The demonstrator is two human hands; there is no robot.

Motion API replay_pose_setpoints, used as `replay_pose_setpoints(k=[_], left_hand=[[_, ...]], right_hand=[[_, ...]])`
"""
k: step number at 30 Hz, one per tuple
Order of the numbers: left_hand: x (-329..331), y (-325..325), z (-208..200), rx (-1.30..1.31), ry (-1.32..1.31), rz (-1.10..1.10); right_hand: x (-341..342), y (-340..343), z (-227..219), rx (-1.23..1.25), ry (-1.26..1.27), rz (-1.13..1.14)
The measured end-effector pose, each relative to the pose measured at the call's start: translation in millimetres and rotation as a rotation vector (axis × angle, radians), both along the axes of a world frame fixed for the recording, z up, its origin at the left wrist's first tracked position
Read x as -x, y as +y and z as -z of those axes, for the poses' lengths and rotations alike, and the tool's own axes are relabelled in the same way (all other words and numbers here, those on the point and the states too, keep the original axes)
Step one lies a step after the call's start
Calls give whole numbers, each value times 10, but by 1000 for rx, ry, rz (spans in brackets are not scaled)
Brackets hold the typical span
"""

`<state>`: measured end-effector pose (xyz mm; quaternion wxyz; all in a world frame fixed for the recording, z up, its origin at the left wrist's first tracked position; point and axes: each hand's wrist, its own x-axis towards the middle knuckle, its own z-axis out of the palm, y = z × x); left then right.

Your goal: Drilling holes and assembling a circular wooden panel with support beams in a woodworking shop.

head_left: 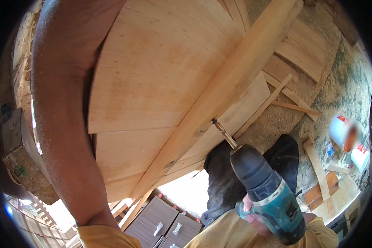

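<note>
In my right hand (258, 225) is a teal and black cordless drill (279, 202), the fingers wrapped round its grip. Its long drill bit (226, 134) points up and to the left, the tip at a dark hole in a thick wooden rail (231, 82). That rail runs slantwise along a broad pale wooden panel (153, 70). How deep the bit sits in the wood cannot be made out. My left forearm (64, 111) reaches up along the panel's left edge, and the left hand lies beyond the top of the view.
Loose wooden strips (291, 97) and boards (306, 49) lie on the sawdust-strewn floor (335, 95) to the right. Farther right are a white bucket (338, 129) and a smaller white tub (361, 157). A grey-brown cabinet (153, 219) with pale handles stands at the lower left. My dark-trousered legs (223, 177) are below the rail.
</note>
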<state>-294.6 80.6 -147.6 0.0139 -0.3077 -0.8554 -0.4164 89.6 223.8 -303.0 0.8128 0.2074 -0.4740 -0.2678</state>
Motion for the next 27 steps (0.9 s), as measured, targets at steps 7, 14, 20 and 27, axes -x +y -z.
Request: replay_pose_setpoints(k=[7,14,20,27], left_hand=[[-398,-48,-349,27,110,-35],[-1119,207,-771,266,577,56],[-1700,-675,-459,121,441,42],[-748,-1297,-294,-120,172,154]], right_hand=[[158,208,-748,-883,1429,697],[-493,363,-741,-1913,1721,1486],[-1916,279,-767,-2251,1194,1592],[-2319,413,-773,-1760,623,2055]])
